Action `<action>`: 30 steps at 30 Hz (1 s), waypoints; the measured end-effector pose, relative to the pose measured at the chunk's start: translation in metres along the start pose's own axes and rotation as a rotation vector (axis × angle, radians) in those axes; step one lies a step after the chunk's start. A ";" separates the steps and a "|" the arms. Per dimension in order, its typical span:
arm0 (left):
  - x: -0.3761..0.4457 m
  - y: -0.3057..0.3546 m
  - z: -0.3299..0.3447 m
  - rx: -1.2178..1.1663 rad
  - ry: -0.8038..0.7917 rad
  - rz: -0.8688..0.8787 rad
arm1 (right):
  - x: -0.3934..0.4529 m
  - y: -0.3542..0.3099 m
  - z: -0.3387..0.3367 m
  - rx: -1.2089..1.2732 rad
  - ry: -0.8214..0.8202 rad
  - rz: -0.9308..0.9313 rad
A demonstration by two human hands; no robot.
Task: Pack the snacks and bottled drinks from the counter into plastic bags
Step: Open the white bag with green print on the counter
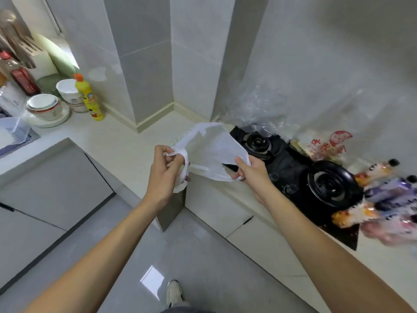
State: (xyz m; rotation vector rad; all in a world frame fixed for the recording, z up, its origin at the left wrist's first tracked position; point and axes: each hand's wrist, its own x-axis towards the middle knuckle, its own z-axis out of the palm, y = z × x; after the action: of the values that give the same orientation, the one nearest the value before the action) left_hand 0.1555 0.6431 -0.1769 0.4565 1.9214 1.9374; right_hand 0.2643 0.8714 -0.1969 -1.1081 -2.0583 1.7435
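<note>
A black stove (291,175) with two round burners sits in the pale surface (126,143) on the right. Past its far right end lie the snacks and drinks (381,199), a blurry pile of orange and purple packs and bottles with dark caps. Behind the stove, by the wall, lies a packet with red writing (325,145), and a crumpled clear bag (259,114) stands up next to it.

On the far left of the surface are stacked white bowls (46,107) on a plate, a yellow bottle with an orange cap (89,98), a dark bottle with a red label (21,77) and a knife block (22,50).

In the middle, a white plastic bag (212,152) hangs in the air over the edge of the surface, in front of the stove's near burner. I cannot see anything inside it. The left hand (163,175) pinches one handle loop, and its fingers (174,164) are curled through it. The right hand (251,172) grips the bag's other side with bent fingers. The two hands pull the bag wide between them. A white shoe (174,293) stands on the shiny grey floor below.
</note>
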 end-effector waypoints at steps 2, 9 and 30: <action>-0.004 0.007 0.033 0.025 -0.079 0.034 | -0.012 0.010 -0.033 0.002 0.061 0.018; -0.034 0.018 0.152 0.085 -0.254 0.089 | -0.081 0.048 -0.152 0.105 0.226 0.032; -0.210 0.061 0.425 0.020 -0.526 0.170 | -0.251 0.146 -0.443 0.149 0.615 -0.036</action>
State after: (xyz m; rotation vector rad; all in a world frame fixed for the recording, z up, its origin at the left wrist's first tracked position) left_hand 0.5406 0.9164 -0.1029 1.0474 1.5982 1.6708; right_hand 0.7638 1.0375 -0.1393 -1.3362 -1.5378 1.2902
